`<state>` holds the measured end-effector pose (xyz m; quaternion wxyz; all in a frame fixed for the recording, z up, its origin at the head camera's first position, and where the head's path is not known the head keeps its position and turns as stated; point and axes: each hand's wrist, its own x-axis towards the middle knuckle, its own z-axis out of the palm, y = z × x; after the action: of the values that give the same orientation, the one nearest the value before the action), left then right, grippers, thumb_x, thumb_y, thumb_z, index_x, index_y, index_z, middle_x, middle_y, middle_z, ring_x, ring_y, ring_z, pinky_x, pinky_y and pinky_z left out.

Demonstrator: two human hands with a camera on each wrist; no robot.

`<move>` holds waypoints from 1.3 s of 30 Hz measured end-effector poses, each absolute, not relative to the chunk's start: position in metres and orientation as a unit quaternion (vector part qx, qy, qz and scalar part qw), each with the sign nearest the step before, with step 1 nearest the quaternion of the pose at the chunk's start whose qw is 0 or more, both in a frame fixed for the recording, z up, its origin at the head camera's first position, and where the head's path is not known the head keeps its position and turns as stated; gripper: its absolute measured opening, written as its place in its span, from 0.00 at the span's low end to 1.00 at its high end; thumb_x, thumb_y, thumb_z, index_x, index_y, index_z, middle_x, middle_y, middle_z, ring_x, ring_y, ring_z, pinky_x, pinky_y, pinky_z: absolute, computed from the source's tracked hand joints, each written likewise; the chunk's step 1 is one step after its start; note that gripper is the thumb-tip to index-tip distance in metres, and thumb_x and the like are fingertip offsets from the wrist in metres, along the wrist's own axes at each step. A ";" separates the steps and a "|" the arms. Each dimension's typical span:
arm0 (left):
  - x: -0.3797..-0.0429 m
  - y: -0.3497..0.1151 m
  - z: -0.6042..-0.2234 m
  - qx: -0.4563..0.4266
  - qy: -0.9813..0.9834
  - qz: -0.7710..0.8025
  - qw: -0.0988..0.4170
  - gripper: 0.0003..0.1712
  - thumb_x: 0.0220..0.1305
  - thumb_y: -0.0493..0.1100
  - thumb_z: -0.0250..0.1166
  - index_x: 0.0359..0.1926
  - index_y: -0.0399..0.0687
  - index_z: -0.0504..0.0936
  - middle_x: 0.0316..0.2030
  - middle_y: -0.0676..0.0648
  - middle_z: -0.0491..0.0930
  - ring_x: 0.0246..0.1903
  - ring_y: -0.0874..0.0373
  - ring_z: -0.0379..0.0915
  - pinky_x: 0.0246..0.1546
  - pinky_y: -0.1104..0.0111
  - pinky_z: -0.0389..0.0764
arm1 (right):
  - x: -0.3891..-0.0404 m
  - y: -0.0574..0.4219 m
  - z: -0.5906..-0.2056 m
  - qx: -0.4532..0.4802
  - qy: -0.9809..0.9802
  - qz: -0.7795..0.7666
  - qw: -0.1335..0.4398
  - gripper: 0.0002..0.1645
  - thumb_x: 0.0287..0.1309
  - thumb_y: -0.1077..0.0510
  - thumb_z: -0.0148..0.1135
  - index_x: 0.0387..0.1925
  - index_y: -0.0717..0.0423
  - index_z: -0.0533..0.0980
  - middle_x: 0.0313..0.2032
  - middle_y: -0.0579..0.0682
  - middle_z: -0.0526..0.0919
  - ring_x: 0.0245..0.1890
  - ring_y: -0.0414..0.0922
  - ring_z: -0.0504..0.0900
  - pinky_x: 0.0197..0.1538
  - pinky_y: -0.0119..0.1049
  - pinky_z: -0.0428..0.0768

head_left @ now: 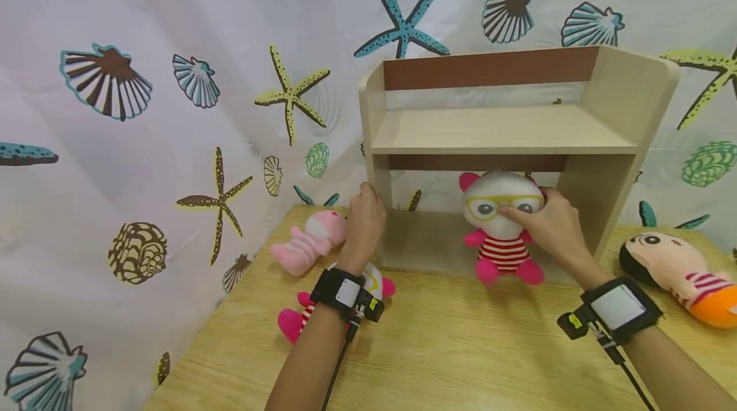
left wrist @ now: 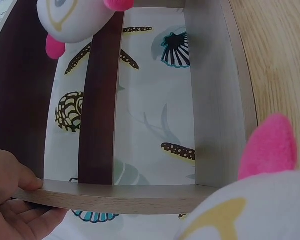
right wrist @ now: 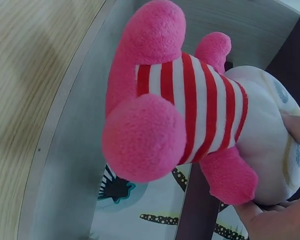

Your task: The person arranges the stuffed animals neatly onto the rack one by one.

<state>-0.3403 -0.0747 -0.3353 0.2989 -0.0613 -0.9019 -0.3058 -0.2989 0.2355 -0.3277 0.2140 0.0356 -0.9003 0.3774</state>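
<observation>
My right hand [head_left: 554,222] grips a plush panda-like doll [head_left: 502,254] by its white head, thumb across the face and fingers behind. The doll has yellow glasses, pink limbs and a red-and-white striped body [right wrist: 190,105]. It is upright in the lower compartment of a small wooden shelf [head_left: 507,129], its feet toward the front. My left hand [head_left: 366,219] holds the front edge of the shelf's left side panel [left wrist: 115,202], thumb inside and fingers outside. A similar striped doll [head_left: 374,280] lies on the table under my left wrist, partly hidden by it.
A pink plush toy [head_left: 311,241] lies left of the shelf on the wooden table [head_left: 449,347]. At the right lies a doll [head_left: 679,270] with dark hair and an orange bottom. A patterned curtain [head_left: 144,161] hangs behind and to the left.
</observation>
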 end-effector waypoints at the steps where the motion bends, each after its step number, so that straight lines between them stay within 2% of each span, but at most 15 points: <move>1: -0.340 -0.075 -0.335 -0.061 -0.903 -0.306 0.296 0.09 0.74 0.35 0.54 0.44 0.29 0.72 0.33 0.29 0.80 0.36 0.38 0.84 0.30 0.53 0.83 | -0.301 0.234 -0.328 0.035 -0.899 0.378 0.217 0.49 0.56 0.38 0.71 0.59 0.75 0.67 0.44 0.70 0.79 0.39 0.62 0.81 0.33 0.43 0.76; 8: -0.340 -0.074 -0.335 -0.059 -0.901 -0.314 0.293 0.09 0.74 0.35 0.55 0.44 0.29 0.72 0.35 0.28 0.81 0.38 0.38 0.84 0.32 0.53 0.83 | -0.315 0.217 -0.325 0.051 -0.885 0.396 0.239 0.48 0.55 0.38 0.71 0.59 0.73 0.68 0.45 0.69 0.79 0.40 0.62 0.81 0.36 0.47 0.79; 16: -0.339 -0.077 -0.334 -0.045 -0.902 -0.310 0.297 0.09 0.74 0.36 0.55 0.44 0.30 0.72 0.34 0.29 0.81 0.36 0.38 0.84 0.31 0.53 0.83 | -0.328 0.194 -0.324 0.077 -0.853 0.449 0.256 0.45 0.56 0.44 0.73 0.60 0.73 0.66 0.49 0.69 0.77 0.43 0.61 0.80 0.40 0.47 0.77; 22: -0.339 -0.075 -0.335 -0.047 -0.904 -0.306 0.296 0.08 0.74 0.36 0.54 0.44 0.30 0.72 0.32 0.30 0.81 0.36 0.39 0.84 0.29 0.56 0.84 | -0.332 0.182 -0.331 0.056 -0.855 0.449 0.252 0.49 0.55 0.42 0.73 0.63 0.74 0.65 0.49 0.71 0.78 0.44 0.63 0.81 0.40 0.51 0.78; 27: -0.340 -0.073 -0.336 -0.054 -0.902 -0.310 0.297 0.08 0.74 0.35 0.54 0.44 0.30 0.71 0.33 0.30 0.81 0.36 0.40 0.84 0.29 0.56 0.84 | -0.338 0.172 -0.333 0.044 -0.851 0.456 0.257 0.51 0.55 0.41 0.72 0.66 0.71 0.63 0.53 0.71 0.77 0.47 0.64 0.79 0.45 0.55 0.78; 33: -0.338 -0.074 -0.337 -0.063 -0.895 -0.301 0.324 0.07 0.73 0.34 0.54 0.40 0.30 0.72 0.28 0.32 0.80 0.32 0.39 0.84 0.25 0.55 0.82 | -0.346 0.162 -0.334 0.053 -0.841 0.466 0.268 0.50 0.56 0.42 0.72 0.71 0.64 0.61 0.55 0.69 0.76 0.50 0.63 0.79 0.47 0.56 0.77; 39: -0.338 -0.075 -0.338 -0.068 -0.891 -0.301 0.332 0.06 0.73 0.33 0.54 0.39 0.30 0.72 0.27 0.32 0.80 0.31 0.40 0.84 0.24 0.56 0.82 | -0.353 0.151 -0.337 0.063 -0.837 0.474 0.266 0.51 0.57 0.43 0.71 0.72 0.63 0.59 0.58 0.69 0.75 0.53 0.64 0.78 0.50 0.58 0.77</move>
<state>-0.3383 -0.0748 -0.3380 0.3324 -0.0682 -0.8911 -0.3012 -0.3530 0.1515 -0.3374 0.2658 0.0633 -0.8369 0.4743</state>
